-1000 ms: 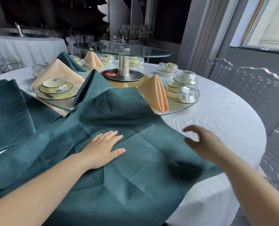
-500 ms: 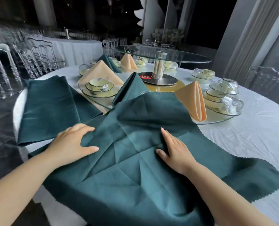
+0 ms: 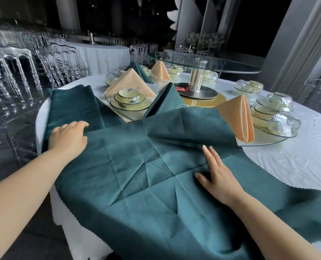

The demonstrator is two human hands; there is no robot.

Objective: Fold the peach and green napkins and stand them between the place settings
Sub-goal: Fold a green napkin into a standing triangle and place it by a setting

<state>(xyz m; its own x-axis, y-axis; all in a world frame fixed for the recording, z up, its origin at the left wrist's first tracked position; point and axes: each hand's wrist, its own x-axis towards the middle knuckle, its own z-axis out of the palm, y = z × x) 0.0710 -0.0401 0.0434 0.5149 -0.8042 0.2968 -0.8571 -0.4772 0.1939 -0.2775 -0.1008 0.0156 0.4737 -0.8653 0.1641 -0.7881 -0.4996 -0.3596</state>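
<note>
- Glass turntable (image 3: 231,65): round clear top on a steel post, standing at the middle of the bench (image 3: 296,156), which wears a white cloth. All places below are reckoned from it.
- Open green napkin (image 3: 146,184): spread out and heavily creased on the viewer's side of the turntable. Its near part hangs over the bench edge, and its far edge rises against the standing napkins.
- Left hand (image 3: 68,139): palm down on the open napkin's left corner, to the near left of the turntable, fingers bent at the cloth's edge. Whether it pinches the cloth cannot be told.
- Right hand (image 3: 217,177): laid flat on the open napkin, on the near side of the turntable, fingers straight and together, thumb spread, nothing in its grasp.
- Folded green napkins (image 3: 71,106): lying flat, near left of the turntable, partly under the left hand's side of the open cloth.
- Standing green napkin (image 3: 165,100): upright, just before the turntable's base, between two place settings.
- Standing peach napkin (image 3: 238,117): upright fold, near right of the turntable.
- Peach napkin (image 3: 129,81): left of the turntable, behind a stack of bowls (image 3: 128,97).
- Glass-covered bowls (image 3: 268,119): right of the turntable, beside the standing peach napkin.
- Clear chairs (image 3: 15,76): far left of the turntable, off the bench.
</note>
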